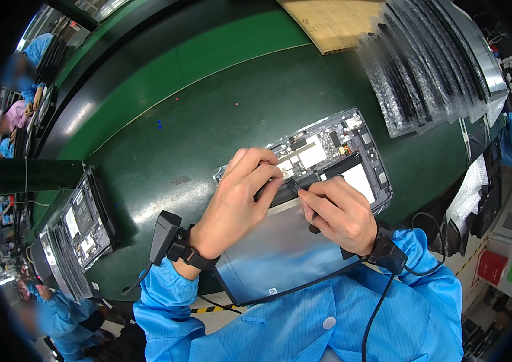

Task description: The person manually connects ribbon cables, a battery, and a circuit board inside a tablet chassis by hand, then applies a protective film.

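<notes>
An opened laptop lies in front of me, its inner circuit board [310,154] and white-labelled parts bare. Its screen [280,253] slopes toward my body, with a glossy bluish surface. My left hand [241,190] is over the left part of the board near the hinge, fingertips closed together; what they grip, if anything, is hidden. Beside it my right hand [343,214] pinches the end of a small black piece [294,186] at the hinge line. A dark tip [314,228] shows under the right palm; I cannot tell its kind. Both wrists carry black strapped devices.
On the green table [208,108], a stack of opened laptop bases [87,223] stands at the left. A row of bubble-wrapped panels [425,66] fills the far right beside a wooden board [334,24]. Cables hang from my wrists. Other people work at the far left.
</notes>
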Action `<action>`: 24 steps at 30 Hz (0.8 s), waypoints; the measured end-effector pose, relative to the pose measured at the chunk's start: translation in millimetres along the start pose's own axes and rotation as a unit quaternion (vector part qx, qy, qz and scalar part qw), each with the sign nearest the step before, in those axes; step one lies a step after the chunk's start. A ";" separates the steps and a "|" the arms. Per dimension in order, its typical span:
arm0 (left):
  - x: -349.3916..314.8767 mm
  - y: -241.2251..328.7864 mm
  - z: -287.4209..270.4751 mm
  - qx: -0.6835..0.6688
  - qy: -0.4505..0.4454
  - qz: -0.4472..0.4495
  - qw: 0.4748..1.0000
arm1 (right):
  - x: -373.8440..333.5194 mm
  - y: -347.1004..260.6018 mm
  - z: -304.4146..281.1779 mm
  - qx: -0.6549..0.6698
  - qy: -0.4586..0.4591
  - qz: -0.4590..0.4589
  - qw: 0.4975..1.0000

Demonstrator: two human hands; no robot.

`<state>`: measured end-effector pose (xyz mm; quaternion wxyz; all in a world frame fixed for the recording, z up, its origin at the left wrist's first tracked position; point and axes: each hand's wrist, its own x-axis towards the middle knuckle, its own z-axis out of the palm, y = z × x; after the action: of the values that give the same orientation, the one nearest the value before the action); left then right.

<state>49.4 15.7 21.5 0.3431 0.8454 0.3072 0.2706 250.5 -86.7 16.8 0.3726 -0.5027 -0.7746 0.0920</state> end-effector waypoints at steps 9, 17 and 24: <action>-2.5 3.3 -3.2 0.004 -0.002 0.009 1.000 | 1.4 -2.9 4.2 -0.013 0.001 0.009 1.000; -23.5 18.4 -6.8 0.102 -0.056 0.059 0.991 | 0.9 -5.0 9.0 -0.022 0.019 0.029 0.999; -25.1 12.9 -3.4 0.152 -0.069 0.082 0.983 | 5.8 -12.6 2.7 -0.026 -0.028 0.065 0.997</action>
<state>34.7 -8.0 27.0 0.2078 0.9265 0.2500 0.1893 238.5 -87.2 24.2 0.3307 -0.5590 -0.7525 0.1094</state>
